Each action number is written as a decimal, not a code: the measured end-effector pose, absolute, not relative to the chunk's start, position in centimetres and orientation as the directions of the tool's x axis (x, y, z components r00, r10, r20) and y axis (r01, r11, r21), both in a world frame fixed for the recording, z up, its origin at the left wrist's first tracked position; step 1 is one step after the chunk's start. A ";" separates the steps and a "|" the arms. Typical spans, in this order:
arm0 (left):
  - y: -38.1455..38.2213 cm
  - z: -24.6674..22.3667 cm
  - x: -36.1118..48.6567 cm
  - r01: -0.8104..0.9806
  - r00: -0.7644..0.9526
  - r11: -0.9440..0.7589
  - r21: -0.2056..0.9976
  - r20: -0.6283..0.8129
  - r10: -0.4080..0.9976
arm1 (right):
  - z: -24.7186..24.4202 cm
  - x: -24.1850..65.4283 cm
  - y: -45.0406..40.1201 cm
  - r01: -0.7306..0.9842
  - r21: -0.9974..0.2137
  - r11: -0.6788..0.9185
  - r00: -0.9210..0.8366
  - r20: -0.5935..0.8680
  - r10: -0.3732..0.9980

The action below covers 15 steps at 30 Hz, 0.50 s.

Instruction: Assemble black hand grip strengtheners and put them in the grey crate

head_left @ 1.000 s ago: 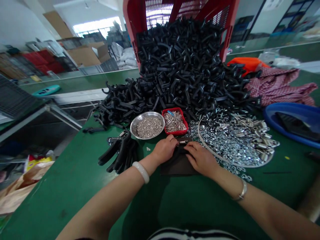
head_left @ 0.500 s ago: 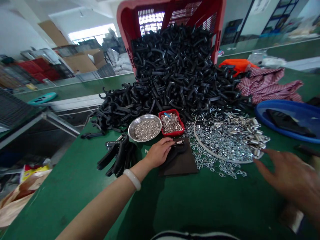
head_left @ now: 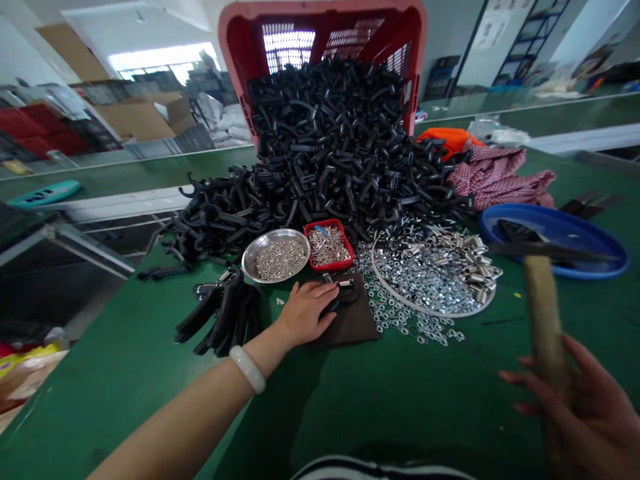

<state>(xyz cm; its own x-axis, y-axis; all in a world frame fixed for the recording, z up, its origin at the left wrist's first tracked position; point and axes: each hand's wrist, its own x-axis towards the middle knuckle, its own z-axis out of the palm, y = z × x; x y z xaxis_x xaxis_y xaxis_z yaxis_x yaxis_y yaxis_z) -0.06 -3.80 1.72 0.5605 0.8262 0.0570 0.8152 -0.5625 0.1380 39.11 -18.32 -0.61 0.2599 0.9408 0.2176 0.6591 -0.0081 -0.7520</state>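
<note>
Head view: left hand [head_left: 305, 313] flat on black plastic clip [head_left: 340, 293], right hand [head_left: 575, 413] clenched on wooden-handled hammer [head_left: 545, 320]. Small black plastic stack [head_left: 220, 313] done, huge black plastic heap [head_left: 325, 147] left

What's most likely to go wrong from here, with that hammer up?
The wooden-handled hammer in the right hand is raised while the left hand presses the curved black plastic part on the dark rectangular mat, so a stray blow might catch the left fingers. The loose silver metal washers beside the mat might also scatter if struck.
</note>
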 end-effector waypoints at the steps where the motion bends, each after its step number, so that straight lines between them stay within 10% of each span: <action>1: -3.7 1.7 -0.1 0.808 0.571 -0.570 0.146 0.041 0.820 | 0.3 37.1 -17.8 0.627 -0.779 0.023 0.186 0.178 0.966; 7: -3.4 2.0 -0.4 0.791 0.600 -0.597 0.133 0.021 0.800 | 2.6 31.5 -12.6 0.842 -0.309 0.442 -0.371 0.263 0.891; 15: -3.5 2.0 -0.6 0.803 0.575 -0.570 0.172 0.024 0.818 | 4.8 30.5 -12.1 0.871 -0.165 0.463 -0.342 0.472 0.813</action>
<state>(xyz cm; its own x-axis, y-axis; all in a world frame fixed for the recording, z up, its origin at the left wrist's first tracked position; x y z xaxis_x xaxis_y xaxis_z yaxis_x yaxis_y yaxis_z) -0.61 -3.46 1.96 0.5753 0.8176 0.0242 0.8031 -0.5703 0.1724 30.46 -12.05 4.77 -0.3423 0.8126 0.4717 0.8709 0.4628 -0.1653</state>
